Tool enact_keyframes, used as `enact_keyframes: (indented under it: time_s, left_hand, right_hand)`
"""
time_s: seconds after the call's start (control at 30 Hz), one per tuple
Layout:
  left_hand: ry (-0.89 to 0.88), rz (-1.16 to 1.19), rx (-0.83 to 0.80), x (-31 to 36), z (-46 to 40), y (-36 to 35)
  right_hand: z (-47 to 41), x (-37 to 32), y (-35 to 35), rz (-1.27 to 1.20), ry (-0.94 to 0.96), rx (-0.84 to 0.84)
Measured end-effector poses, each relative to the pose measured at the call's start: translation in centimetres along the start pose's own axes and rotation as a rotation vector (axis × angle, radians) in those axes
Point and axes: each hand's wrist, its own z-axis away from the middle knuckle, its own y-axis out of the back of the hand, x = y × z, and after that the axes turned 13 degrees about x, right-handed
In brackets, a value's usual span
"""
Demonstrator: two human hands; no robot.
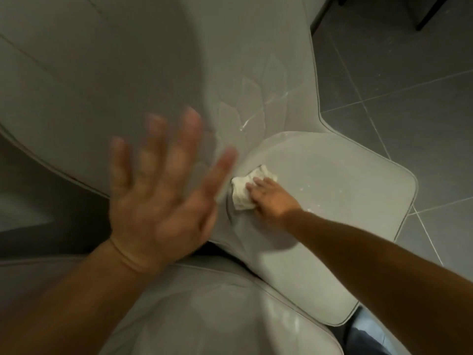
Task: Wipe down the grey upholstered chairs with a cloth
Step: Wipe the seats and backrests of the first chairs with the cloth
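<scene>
A crumpled white cloth [243, 191] lies on the seat of a grey upholstered chair [332, 175], at the back of the seat just where it meets the backrest. The right hand [268, 198] lies flat on top of the cloth, fingers straight and pressing it against the upholstery, so its grip is open rather than curled round the fabric; the bare right forearm reaches in from the lower right edge of the view. A few pale specks show on the seat just beside that wrist, and the lower backrest above the cloth has stitched, quilted panels with a glint of light along one seam. The left hand [158, 190] is blurred and spread wide, fingers straight and apart, holding nothing, in front of the chair's broad curved backrest; whether it touches the backrest cannot be told. A second grey chair [217, 316] fills the bottom of the view, close to the first. Dark grey floor tiles [396, 73] with pale grout lines show on the right.
</scene>
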Motion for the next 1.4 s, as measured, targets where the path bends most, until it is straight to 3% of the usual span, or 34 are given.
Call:
enact_keyframes:
  time_s: [0.07, 0.1, 0.2, 0.27, 0.33, 0.4, 0.47, 0.53, 0.67, 0.77, 0.83, 0.93, 1.03, 1.07, 1.13, 1.2, 1.27, 1.33, 1.4]
  left_hand:
    - [-0.257, 0.124, 0.164, 0.5, 1.0, 0.1]
    - [-0.286, 0.118, 0.144, 0.3, 1.3, 0.0]
    - [-0.235, 0.137, -0.081, -0.3, 0.6, -0.6]
    - [-0.311, 0.166, -0.218, 0.1, 0.5, -1.2]
    - [-0.503, 0.181, -0.382, 1.0, 1.4, -1.6]
    - [-0.616, 0.048, -0.618, 1.4, 2.2, -1.8]
    - [-0.636, -0.15, -0.82, 1.0, 2.9, -2.5]
    - [-0.678, -0.27, -0.909, 1.0, 3.1, -3.1]
    - [-0.719, -0.32, -0.961, 1.3, 3.0, -3.9]
    - [-0.778, -0.388, -0.992, 1.3, 2.8, -4.4]
    - [-0.782, -0.394, -1.005, 1.3, 2.7, -4.4]
    - [-0.742, -0.383, -1.001, 1.4, 2.7, -4.6]
    - [-0.715, -0.372, -0.987, 1.5, 2.8, -4.8]
    - [-0.716, -0.367, -0.982, 1.5, 2.9, -4.9]
    - [-0.717, -0.358, -0.973, 1.4, 2.9, -4.9]
    - [-0.713, -0.354, -0.968, 1.4, 3.0, -4.9]
    - [-0.728, -0.365, -0.959, 1.5, 3.1, -4.9]
    - [-0.748, -0.384, -0.948, 1.5, 3.2, -5.0]
    - [-0.762, -0.396, -0.949, 1.5, 3.3, -5.0]
  right_hand:
    - [4.0, -1.5, -1.5, -0.043, 0.049, 0.046]
    - [6.0, -2.1, -1.6, -0.029, 0.069, 0.016]
    - [10.8, -2.2, -0.5, -0.148, 0.069, -0.034]
    - [12.1, -1.8, 1.2, -0.341, -0.125, 0.005]
    - [11.6, -0.4, 3.2, -0.492, -0.396, 0.205]
    - [9.6, 1.9, 6.1, -0.581, -0.614, 0.486]
    - [6.7, 4.4, 9.4, -0.572, -0.699, 0.701]
    - [4.4, 6.4, 11.7, -0.443, -0.684, 0.763]
    - [2.1, 8.6, 11.1, -0.144, -0.405, 0.615]
    - [2.5, 7.9, 7.0, 0.088, -0.073, 0.234]
    - [3.8, 5.5, 3.3, 0.161, -0.014, 0.051]
    - [7.1, 0.3, 0.0, 0.034, -0.064, 0.026]
    - [11.6, -4.0, -0.7, -0.075, 0.167, -0.028]
    - [13.0, -4.8, -0.3, -0.185, 0.139, -0.073]
    - [14.3, -5.4, 1.0, -0.457, -0.123, -0.083]
    - [13.1, -4.1, 2.8, -0.7, -0.476, 0.082]
    - [10.2, -1.3, 5.4, -0.764, -0.676, 0.364]
    - [6.9, 1.9, 8.6, -0.792, -0.708, 0.639]
    - [4.0, 5.3, 10.7, -0.642, -0.66, 0.742]
